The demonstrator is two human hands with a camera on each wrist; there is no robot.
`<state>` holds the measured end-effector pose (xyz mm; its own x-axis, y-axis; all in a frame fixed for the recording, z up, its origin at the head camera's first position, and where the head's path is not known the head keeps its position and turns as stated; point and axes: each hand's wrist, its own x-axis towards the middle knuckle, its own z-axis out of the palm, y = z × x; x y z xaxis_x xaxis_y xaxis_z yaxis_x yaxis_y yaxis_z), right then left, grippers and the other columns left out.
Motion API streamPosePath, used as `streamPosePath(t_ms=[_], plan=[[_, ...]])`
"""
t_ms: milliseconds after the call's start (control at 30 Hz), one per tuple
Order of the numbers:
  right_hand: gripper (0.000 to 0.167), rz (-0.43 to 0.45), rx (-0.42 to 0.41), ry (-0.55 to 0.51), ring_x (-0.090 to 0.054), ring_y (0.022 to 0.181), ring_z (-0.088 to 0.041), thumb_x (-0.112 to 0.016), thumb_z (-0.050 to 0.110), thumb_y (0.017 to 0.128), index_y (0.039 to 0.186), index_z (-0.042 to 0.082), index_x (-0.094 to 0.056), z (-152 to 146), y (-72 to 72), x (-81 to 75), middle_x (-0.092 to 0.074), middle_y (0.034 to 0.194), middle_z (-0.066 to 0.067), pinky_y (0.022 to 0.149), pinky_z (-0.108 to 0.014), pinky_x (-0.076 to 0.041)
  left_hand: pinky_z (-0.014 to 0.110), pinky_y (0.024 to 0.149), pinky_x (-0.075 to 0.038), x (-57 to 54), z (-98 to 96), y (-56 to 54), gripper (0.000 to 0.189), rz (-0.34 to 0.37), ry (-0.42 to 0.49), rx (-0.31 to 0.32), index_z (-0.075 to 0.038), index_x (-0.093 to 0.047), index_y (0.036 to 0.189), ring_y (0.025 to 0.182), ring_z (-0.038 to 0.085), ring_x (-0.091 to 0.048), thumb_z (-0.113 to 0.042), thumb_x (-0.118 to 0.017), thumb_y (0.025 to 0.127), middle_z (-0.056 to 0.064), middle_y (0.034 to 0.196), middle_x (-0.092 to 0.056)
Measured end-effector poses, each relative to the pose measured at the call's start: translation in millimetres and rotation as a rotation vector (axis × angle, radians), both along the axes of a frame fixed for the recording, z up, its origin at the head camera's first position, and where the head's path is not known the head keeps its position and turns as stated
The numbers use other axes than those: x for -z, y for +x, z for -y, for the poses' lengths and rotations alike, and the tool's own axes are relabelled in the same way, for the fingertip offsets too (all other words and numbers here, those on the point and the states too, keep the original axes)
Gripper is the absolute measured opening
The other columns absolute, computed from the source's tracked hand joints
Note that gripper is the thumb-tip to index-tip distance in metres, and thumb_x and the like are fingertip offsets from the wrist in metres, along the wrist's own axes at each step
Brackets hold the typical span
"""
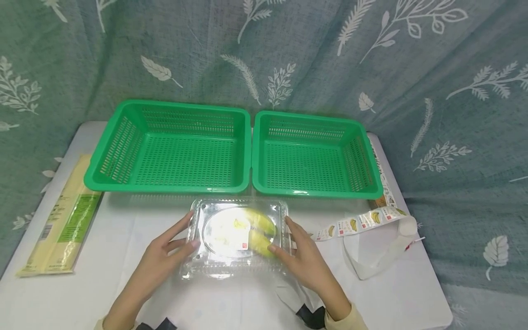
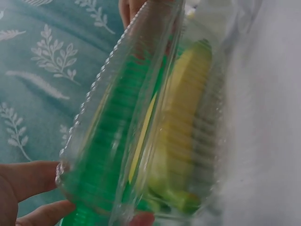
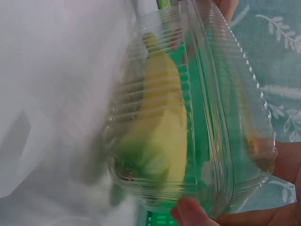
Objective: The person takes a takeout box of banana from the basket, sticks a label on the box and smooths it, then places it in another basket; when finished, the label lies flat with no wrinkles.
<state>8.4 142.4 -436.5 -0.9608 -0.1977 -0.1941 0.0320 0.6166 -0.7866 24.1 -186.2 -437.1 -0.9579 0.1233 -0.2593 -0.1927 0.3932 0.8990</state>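
Observation:
My left hand [image 1: 158, 259] and right hand [image 1: 307, 261] grip opposite sides of a clear plastic clamshell box [image 1: 237, 200], thumbs over its top and fingers at its sides. The box is closed and held over the table in front of the baskets. Inside lie yellow bananas [image 3: 160, 108] with greenish ends; glare hides part of them in the head view. A label [image 1: 240, 234] with a banana picture and a small red square shows at the middle of the lid. In the left wrist view, a banana [image 2: 183, 117] shows through the ribbed wall.
Two green baskets [image 1: 167, 188] [image 1: 317, 194] stand side by side behind the box. A long pale-yellow packet [image 1: 45, 252] with a green panel lies at the left. On the right, a strip of banana labels [image 1: 367, 221] curls on the white table [image 1: 404, 298]. A patterned curtain [image 1: 313, 55] hangs behind.

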Motion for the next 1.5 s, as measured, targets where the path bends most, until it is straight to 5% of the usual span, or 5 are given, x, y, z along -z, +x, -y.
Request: streamPosePath(t_ms=[300,467,767,933,1500], plan=[[0.086,0.034,-0.004,-0.017,-0.058,0.129,-0.041,-0.072,0.049,0.09,0.157,0.012,-0.033,-12,9.8,-12.8,-0.04,0.159,-0.018,0.086,-0.029,-0.062,0.029,0.082,-0.063,-12.0,3.7,9.5,0.07,-0.006,0.044,0.06,-0.036,-0.031,0.157,0.125,0.019,-0.062,-0.025,-0.067,0.098,0.018,0.16,-0.036],[0.084,0.055,0.03,-0.052,-0.059,0.13,-0.037,-0.077,0.043,0.088,0.156,0.016,-0.036,-23,15.6,-26.9,-0.04,0.159,-0.01,0.084,-0.024,-0.062,0.035,0.076,-0.064,-19.0,5.7,8.8,0.068,-0.025,0.195,0.144,-0.025,-0.034,0.158,0.116,-0.007,-0.06,-0.013,-0.065,0.098,0.013,0.159,-0.038],[0.08,0.024,0.009,-0.087,-0.058,0.131,-0.039,-0.077,0.034,0.089,0.156,0.017,-0.036,-48,16.5,-50.4,-0.039,0.159,-0.011,0.081,-0.019,-0.061,0.04,0.076,-0.065,-26.9,-0.5,-3.7,0.067,-0.103,0.266,0.263,-0.019,-0.036,0.157,0.118,-0.001,-0.064,-0.006,-0.064,0.097,-0.01,0.152,-0.048],[0.078,-0.095,-0.053,-0.069,-0.06,0.127,-0.04,-0.074,0.026,0.092,0.156,0.008,-0.034,-63,1.9,-66.7,-0.038,0.159,-0.02,0.081,-0.023,-0.062,0.038,0.075,-0.065,-43.8,-14.3,-26.5,0.065,-0.143,0.242,0.276,-0.02,-0.038,0.156,0.115,-0.001,-0.065,-0.009,-0.065,0.098,0.022,0.155,-0.042],[0.083,-0.214,-0.017,0.197,-0.054,0.135,-0.041,-0.066,0.041,0.097,0.161,0.014,-0.022,-99,-89.7,-136.9,-0.03,0.165,-0.014,0.097,-0.057,-0.056,0.043,0.092,-0.062,-102.9,-75.3,-143.1,0.071,-0.121,0.118,0.278,-0.032,-0.029,0.158,0.127,0.035,-0.061,-0.024,-0.066,0.098,0.017,0.155,-0.045]])
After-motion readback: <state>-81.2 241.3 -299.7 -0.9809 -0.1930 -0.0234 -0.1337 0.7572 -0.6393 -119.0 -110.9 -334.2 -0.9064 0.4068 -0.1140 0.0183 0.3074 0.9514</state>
